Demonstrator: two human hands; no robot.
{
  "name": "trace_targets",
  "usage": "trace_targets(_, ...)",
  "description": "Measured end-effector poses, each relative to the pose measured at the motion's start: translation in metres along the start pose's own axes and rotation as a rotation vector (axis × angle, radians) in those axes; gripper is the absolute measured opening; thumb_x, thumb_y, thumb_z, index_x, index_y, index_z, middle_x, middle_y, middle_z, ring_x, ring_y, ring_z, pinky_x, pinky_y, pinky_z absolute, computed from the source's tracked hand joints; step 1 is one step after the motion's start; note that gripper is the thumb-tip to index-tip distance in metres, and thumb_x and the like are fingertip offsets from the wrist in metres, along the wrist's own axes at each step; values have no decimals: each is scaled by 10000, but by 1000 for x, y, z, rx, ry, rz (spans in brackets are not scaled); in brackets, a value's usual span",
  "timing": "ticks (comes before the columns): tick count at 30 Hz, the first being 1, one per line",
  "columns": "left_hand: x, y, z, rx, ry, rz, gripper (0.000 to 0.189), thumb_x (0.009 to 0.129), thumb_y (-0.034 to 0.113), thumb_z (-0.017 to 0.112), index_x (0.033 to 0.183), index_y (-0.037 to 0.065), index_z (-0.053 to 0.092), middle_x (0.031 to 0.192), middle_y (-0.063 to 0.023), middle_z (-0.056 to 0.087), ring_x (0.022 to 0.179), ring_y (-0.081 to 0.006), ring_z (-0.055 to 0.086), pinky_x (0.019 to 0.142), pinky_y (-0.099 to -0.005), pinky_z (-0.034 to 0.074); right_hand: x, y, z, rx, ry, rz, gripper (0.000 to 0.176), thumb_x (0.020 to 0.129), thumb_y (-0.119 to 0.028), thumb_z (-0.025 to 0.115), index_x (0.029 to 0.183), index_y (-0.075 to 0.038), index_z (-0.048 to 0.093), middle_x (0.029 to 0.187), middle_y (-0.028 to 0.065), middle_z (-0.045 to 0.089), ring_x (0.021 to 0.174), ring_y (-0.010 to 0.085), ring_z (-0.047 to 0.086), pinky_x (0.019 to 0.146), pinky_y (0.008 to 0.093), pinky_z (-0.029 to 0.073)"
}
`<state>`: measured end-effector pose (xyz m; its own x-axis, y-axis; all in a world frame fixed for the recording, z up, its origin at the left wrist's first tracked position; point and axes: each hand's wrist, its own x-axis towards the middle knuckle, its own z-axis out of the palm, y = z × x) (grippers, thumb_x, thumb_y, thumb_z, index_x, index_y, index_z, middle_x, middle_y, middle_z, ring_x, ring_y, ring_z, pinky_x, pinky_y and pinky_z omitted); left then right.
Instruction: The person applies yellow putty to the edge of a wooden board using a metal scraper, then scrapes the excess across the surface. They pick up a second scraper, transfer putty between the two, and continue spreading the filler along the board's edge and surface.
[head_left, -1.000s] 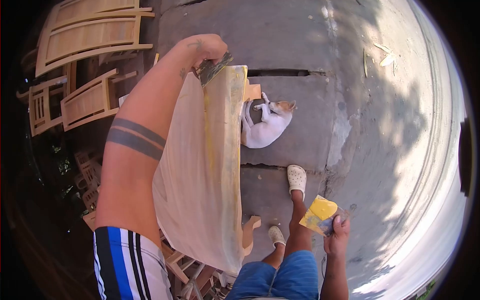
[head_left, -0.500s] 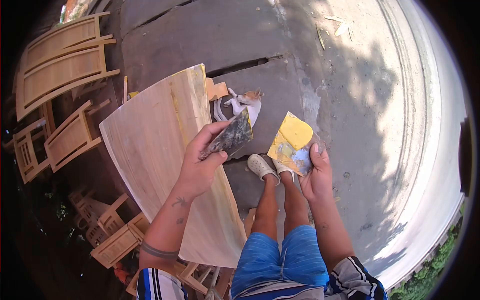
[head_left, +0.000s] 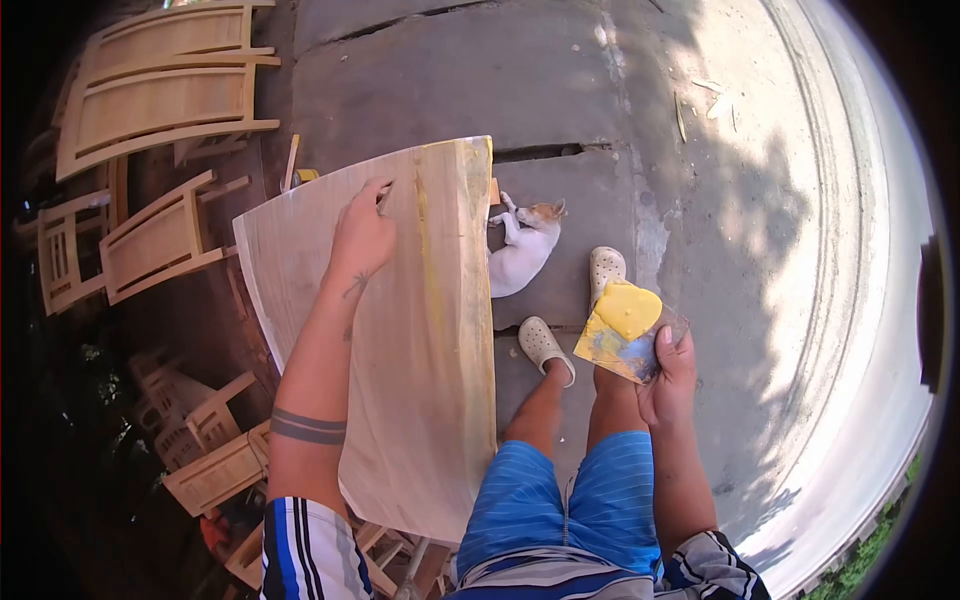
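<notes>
My left hand (head_left: 362, 232) is closed over the wooden panel (head_left: 400, 370), low against its upper part. Its fingers grip the dark flat spreader (head_left: 385, 195), of which only a sliver shows past the fingertips. Close by, a streak of yellow putty (head_left: 424, 225) runs along the panel's grain. Out to the right, my right hand (head_left: 668, 380) pinches a thin square plate (head_left: 630, 352) by its corner, thumb on top. A thick mound of yellow putty (head_left: 628, 308) sits on the plate's far half; the rest is smeared grey and yellow.
A white and brown dog (head_left: 527, 250) lies on the pavement beside the panel's right edge. Wooden headboards (head_left: 165, 105) and chair-like frames (head_left: 165, 240) stand at left. My clogs (head_left: 542, 345) are apart on the concrete. A sunlit road (head_left: 830, 300) curves along the right.
My left hand has moved up and left onto the panel, turning the spreader nearly out of sight. The plate has shifted right and down. One foot has stepped forward.
</notes>
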<state>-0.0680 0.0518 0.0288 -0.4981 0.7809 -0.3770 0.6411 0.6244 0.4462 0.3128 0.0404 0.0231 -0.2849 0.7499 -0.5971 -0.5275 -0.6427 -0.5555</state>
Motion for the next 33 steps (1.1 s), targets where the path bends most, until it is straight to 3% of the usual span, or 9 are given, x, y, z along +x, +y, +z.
trace_targets(5,114,-44,6,331,-115,-114,468,758,63,484,1224,83,523,1141,-192,585,1073,-362,543,896,-425,442,32,-1,-29,-95,63,32,287,961,-184,455,1186,-7,427,1153,128,551,1051,208,563,918,362,468)
trace_targets(8,99,10,30,326,-79,-192,457,772,71,486,1227,73,524,1144,-185,583,1090,-357,531,919,-442,427,61,-17,-32,-123,124,67,279,954,-183,479,1171,-14,436,1109,116,571,1000,187,580,885,342,481)
trace_targets(12,64,71,75,254,-101,0,458,775,25,455,1226,61,527,1160,-180,572,1085,-366,527,930,-439,417,98,-48,-28,-157,146,115,284,953,-200,484,1161,-11,447,1104,114,572,1003,186,578,887,340,477)
trace_targets(15,69,82,51,147,-83,-45,467,763,-8,445,1216,60,536,1169,-186,563,1081,-370,528,930,-434,417,122,-71,-21,-201,126,160,287,956,-207,478,1169,-16,445,1121,111,568,1011,180,575,883,334,478)
trace_targets(18,101,61,31,203,-48,-349,473,747,-35,438,1200,51,543,1154,-198,566,1080,-373,526,940,-430,407,145,-83,-19,-230,93,185,288,956,-212,477,1166,-18,448,1120,108,568,1011,176,575,883,330,477)
trace_targets(22,96,88,44,184,-261,-26,524,695,-87,418,1194,20,540,1152,-227,574,1113,-371,518,941,-404,410,167,-86,-18,-245,69,222,288,957,-213,475,1167,-17,448,1123,107,566,1010,174,574,887,325,472)
trace_targets(27,133,76,20,236,-202,-436,492,718,-42,465,1194,49,548,1144,-213,576,1086,-368,526,930,-425,417,177,-86,-10,-215,63,263,295,959,-212,469,1173,-10,445,1125,111,565,1022,175,567,902,328,460)
trace_targets(31,112,102,39,137,-444,-105,520,724,-36,478,1231,71,527,1117,-187,578,1036,-383,541,899,-424,429,181,-86,-1,-185,85,266,296,961,-213,466,1170,-5,448,1129,115,564,1036,180,561,912,333,452)
trace_targets(33,109,113,36,266,-407,-126,520,733,-36,485,1238,81,526,1139,-167,564,1048,-384,532,901,-456,421,179,-86,-3,-182,95,271,296,960,-215,468,1167,-4,450,1131,117,563,1039,183,560,915,334,450)
